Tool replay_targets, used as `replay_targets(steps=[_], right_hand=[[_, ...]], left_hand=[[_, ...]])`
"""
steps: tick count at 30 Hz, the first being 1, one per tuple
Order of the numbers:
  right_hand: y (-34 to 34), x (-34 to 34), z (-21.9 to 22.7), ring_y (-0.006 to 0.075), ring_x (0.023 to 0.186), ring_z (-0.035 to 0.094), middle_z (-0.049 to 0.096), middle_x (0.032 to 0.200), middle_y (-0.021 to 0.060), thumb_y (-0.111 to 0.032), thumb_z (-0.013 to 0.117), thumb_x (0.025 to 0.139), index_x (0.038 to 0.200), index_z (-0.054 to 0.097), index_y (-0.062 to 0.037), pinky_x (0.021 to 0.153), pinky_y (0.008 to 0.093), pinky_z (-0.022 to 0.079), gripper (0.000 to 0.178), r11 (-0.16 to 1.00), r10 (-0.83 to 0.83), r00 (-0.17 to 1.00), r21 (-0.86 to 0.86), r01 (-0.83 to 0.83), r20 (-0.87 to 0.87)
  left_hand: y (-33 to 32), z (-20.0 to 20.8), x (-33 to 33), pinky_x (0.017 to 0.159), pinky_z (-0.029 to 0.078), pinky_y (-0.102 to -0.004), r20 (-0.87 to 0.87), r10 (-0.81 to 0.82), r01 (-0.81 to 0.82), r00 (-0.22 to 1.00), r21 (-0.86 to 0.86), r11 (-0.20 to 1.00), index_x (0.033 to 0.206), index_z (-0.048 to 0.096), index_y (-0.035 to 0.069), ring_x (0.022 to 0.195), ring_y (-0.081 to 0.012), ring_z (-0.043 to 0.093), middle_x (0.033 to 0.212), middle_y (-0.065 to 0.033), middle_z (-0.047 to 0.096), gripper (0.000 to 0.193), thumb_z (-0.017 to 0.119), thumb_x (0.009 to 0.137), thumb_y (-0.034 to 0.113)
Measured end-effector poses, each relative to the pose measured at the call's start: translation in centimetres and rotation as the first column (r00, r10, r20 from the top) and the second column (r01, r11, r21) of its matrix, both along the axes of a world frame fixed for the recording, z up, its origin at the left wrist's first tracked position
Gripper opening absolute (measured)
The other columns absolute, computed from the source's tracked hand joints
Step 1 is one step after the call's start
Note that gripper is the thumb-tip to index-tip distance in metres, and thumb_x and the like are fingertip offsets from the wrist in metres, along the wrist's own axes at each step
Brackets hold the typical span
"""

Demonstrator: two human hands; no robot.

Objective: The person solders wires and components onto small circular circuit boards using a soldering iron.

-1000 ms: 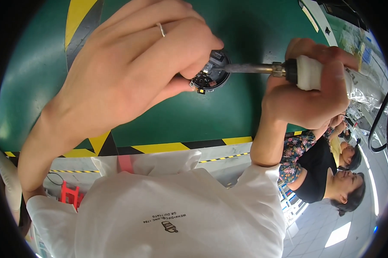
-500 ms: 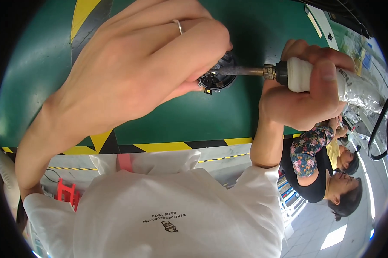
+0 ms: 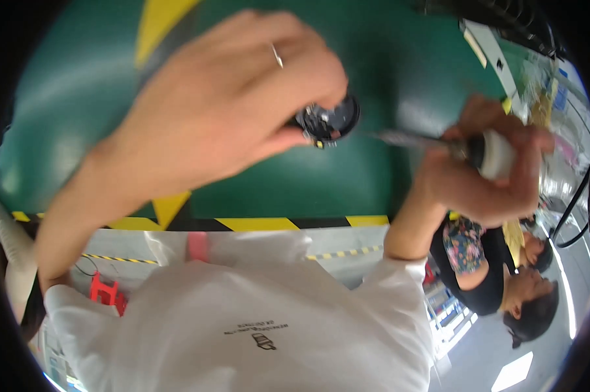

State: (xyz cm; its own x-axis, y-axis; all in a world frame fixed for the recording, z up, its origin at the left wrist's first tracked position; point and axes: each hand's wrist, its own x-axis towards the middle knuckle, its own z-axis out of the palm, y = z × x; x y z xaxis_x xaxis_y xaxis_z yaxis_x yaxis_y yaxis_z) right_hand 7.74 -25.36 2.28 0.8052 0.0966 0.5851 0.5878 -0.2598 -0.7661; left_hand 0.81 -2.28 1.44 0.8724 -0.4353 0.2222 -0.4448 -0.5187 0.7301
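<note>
My left hand (image 3: 229,98), a ring on one finger, is closed on the edge of a small round black housing (image 3: 340,121). Small electronic parts show inside this housing, and a little piece with a yellow spot sits at its lower rim. My fingers hide its left part. To the right, my right hand (image 3: 481,163) is wrapped round the pale handle of a soldering iron (image 3: 497,155). The iron's metal tip points left at the housing, with a gap between them. Motion blurs the right hand and the iron.
The green table (image 3: 275,189) has yellow and black striped tape (image 3: 259,224) along its near edge. Clear plastic wrapping (image 3: 566,183) and a black cable (image 3: 579,215) are at the far right. Beyond my right arm sits a co-worker (image 3: 478,281), with another person behind.
The soldering iron has drawn back to the right, out of the round housing, and turned in my right hand. My left hand still holds the housing, which now shows more of its inside.
</note>
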Motion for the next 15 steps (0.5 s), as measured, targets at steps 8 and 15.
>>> replay_targets(steps=[8, 15], right_hand=[[-0.4, 1.2, 2.8, 0.0113, 0.043, 0.022, 0.032, 0.051, 0.0010, -0.024, 0.049, 0.083, 0.073, 0.045, -0.0068, 0.044, 0.0278, 0.016, 0.020, 0.683, 0.178, 0.954, 0.728, 0.057, -0.242], [0.2, 1.7, 2.6, 0.0121, 0.047, 0.023, 0.040, 0.061, 0.0026, -0.021, 0.050, 0.085, 0.073, 0.046, -0.0042, 0.047, 0.0295, 0.018, 0.021, 0.596, 0.139, 0.950, 0.790, 0.146, -0.281]], left_hand=[[-6.7, -0.7, -3.2, 0.083, 0.040, -0.0363, 0.011, 0.294, -0.291, 0.956, -0.092, 0.952, 0.102, 0.050, -0.002, 0.093, -0.0281, 0.054, 0.110, -0.0202, 0.057, 0.036, 0.063, 0.071, 0.008], [7.2, -0.2, -6.2, 0.074, 0.042, -0.0360, 0.283, 0.807, -0.842, 0.519, 0.010, 0.539, 0.082, 0.062, 0.009, 0.081, -0.0261, 0.057, 0.085, -0.0049, 0.064, 0.017, 0.074, 0.069, 0.008]])
